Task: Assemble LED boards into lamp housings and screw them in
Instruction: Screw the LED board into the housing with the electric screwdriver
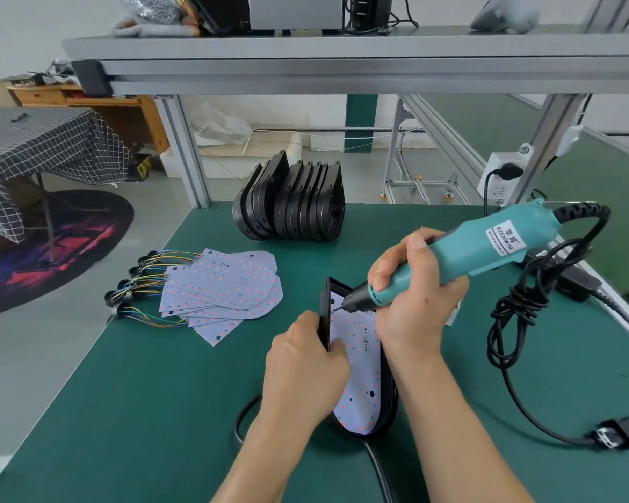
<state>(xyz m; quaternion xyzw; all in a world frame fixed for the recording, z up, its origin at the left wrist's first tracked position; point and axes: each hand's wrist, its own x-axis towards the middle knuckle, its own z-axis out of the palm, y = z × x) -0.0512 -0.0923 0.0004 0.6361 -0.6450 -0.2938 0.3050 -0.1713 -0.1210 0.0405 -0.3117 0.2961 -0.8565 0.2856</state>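
Green bench mat [131,412] under an aluminium-frame shelf [342,49]; checked cloth and dark rug seen on the floor to the left.

Left of both hands, well apart from the fingers: a fanned pile of spare LED boards [229,288] with coloured leads. Beyond the fingers, a row of empty black housings [291,205] stood on edge.

Left hand [302,372]: fingers curled over the left wall of the lamp housing [387,404], gripping it; thumb tip is pressed on the seated LED board [356,379]. Board lies inside the housing, directly between the two hands.

Right hand [414,285]: wrapped firmly round the teal electric screwdriver [487,245], bit set down at the board's far left corner, just beyond the left fingertips. Screw itself too small to be resolved.

Judgement, step in hand: driving the corner screw. Bit is best kept square to the board, downward pressure held steady, housing clamped against rotation, left fingers kept clear of the bit. Coiled cord [516,306] to the right should be left slack.
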